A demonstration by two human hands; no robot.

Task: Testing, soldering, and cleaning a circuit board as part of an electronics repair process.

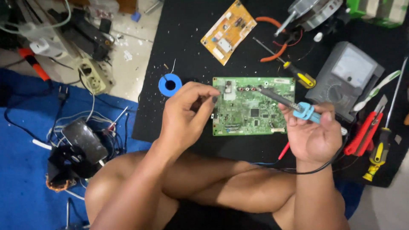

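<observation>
Right hand (313,138): fingers (326,116) clamped on the light blue handle of a soldering iron (286,102), whose dark shaft slants up and left so the tip sits over the upper middle of the green circuit board (253,106); a black cord loops from the handle under the wrist. Left hand (187,113): fingertips pinched together at the board's left edge; whether anything thin is held between them cannot be told. The green board lies flat on a black mat (179,55), straight ahead of the crossed legs. Just left of the left hand, a blue solder spool (170,84) lies on the mat. Farther up, a yellow circuit board (228,30) lies tilted. Right of the green board: a yellow-handled screwdriver (298,76), a grey analogue meter (346,79), then red-handled tools (363,132) at the mat's right edge. No containers are visible. On the blue cloth (21,170) to the left, a dark fan motor (79,147) with loose wires.
</observation>
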